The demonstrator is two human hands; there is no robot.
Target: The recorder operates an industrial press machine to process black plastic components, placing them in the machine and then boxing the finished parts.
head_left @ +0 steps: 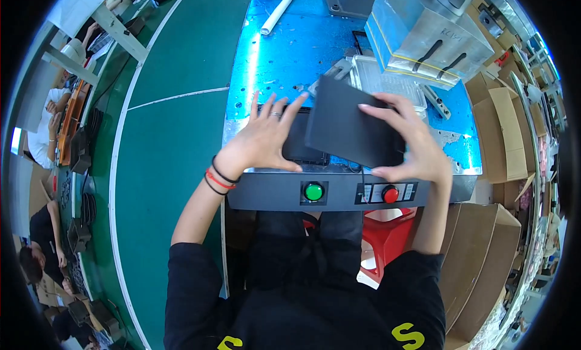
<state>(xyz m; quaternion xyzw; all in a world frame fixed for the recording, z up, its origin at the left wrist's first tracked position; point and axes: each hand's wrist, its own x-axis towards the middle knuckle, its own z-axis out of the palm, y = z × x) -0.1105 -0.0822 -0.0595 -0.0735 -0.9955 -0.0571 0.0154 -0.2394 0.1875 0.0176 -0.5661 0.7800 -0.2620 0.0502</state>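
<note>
My right hand grips a flat black panel by its right side, thumb near the lower corner and fingers on the upper face. The panel is tilted above the bench and slightly blurred. My left hand has its fingers spread at the left end of a second dark flat piece lying on the bench. Whether that hand touches the piece I cannot tell. The raised panel hides part of the lower piece.
On the bench's front face are a green button and a red button. Behind my hands stand a clear plastic tray and a large metal block. A white tube lies at the far left; cardboard boxes stand at right.
</note>
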